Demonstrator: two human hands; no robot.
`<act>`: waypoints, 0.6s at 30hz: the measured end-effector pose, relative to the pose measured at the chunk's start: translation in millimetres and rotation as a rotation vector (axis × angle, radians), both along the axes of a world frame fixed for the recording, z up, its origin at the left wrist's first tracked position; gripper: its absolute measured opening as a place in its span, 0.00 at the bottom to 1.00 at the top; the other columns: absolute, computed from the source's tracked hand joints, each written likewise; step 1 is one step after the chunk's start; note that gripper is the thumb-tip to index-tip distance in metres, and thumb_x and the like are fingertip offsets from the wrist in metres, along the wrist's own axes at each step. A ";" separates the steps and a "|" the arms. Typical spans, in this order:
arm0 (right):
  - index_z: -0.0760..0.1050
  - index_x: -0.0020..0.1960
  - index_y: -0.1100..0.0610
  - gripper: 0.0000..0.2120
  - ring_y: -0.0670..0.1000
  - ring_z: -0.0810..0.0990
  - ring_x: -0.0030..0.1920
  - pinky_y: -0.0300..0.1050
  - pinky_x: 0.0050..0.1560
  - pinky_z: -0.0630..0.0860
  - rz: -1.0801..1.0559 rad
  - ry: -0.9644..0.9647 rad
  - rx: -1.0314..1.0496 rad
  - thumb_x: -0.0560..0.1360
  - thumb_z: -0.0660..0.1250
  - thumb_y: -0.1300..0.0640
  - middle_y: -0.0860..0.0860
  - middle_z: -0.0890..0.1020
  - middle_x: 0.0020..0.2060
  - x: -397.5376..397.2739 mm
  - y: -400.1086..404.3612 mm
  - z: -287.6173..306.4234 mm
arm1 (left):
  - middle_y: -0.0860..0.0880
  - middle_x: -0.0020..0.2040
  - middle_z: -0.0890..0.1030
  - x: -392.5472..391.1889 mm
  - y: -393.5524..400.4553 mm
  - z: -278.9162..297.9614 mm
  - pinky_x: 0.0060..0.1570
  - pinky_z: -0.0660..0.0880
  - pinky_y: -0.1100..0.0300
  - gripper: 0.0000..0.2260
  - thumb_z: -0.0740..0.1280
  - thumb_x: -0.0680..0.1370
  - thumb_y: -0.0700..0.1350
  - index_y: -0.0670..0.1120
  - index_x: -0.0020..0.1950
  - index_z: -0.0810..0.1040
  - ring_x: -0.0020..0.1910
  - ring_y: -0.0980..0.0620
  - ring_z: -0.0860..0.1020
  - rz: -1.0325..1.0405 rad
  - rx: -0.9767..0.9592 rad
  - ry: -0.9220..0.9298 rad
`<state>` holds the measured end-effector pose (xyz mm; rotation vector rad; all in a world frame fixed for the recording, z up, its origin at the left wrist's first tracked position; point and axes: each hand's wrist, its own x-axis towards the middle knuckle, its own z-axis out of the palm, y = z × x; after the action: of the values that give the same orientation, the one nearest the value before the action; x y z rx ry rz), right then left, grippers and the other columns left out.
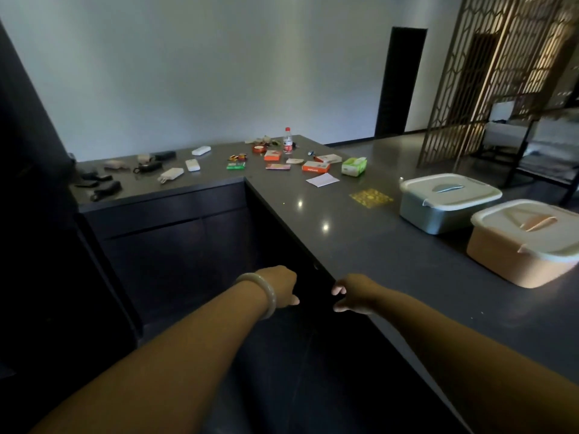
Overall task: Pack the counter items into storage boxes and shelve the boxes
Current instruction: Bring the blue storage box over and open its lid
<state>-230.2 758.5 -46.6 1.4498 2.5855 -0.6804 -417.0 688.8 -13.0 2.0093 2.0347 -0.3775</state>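
At the right of the frame, two lidded storage boxes sit side by side on the dark counter [360, 245]: a grey-green box [438, 211] farther back and a peach box [517, 255] nearer; both lids are on, so their contents cannot be seen. Loose items lie scattered at upper centre, among them a water bottle [287, 141], a green tissue pack [354, 166] and orange cartons [315, 166]. Low in the frame, the left hand [280, 286] and right hand [352, 292] hang loosely curled, holding nothing, the right one by the counter edge.

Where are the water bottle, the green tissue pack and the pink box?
Water bottle [287, 142], head view, on its label.
Green tissue pack [354, 166], head view, on its front.
Pink box [507, 260], head view, on its front wall.
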 end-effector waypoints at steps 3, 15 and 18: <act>0.74 0.65 0.57 0.22 0.54 0.75 0.63 0.39 0.57 0.68 -0.020 -0.008 0.025 0.73 0.72 0.52 0.54 0.77 0.63 -10.6 60.5 2.2 | 0.43 0.66 0.74 -10.3 63.5 1.8 0.59 0.75 0.49 0.24 0.63 0.80 0.54 0.41 0.71 0.69 0.61 0.43 0.75 -0.043 0.012 0.016; 0.75 0.65 0.59 0.21 0.53 0.75 0.63 0.41 0.59 0.69 -0.201 -0.101 0.025 0.75 0.70 0.52 0.54 0.77 0.63 4.0 242.6 7.1 | 0.43 0.64 0.75 -9.0 293.2 7.9 0.57 0.73 0.50 0.24 0.64 0.79 0.56 0.41 0.68 0.71 0.60 0.42 0.75 -0.278 0.025 0.019; 0.75 0.64 0.59 0.21 0.53 0.75 0.62 0.42 0.59 0.70 -0.276 -0.123 0.006 0.75 0.70 0.51 0.54 0.77 0.62 10.5 273.8 1.8 | 0.43 0.64 0.75 -1.0 343.9 0.9 0.59 0.74 0.49 0.24 0.64 0.79 0.56 0.42 0.68 0.71 0.60 0.42 0.76 -0.344 0.020 0.004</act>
<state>-219.7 1032.3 -44.8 1.8097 2.3221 -0.5909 -418.0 1032.7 -12.1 2.3753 1.6962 -0.4270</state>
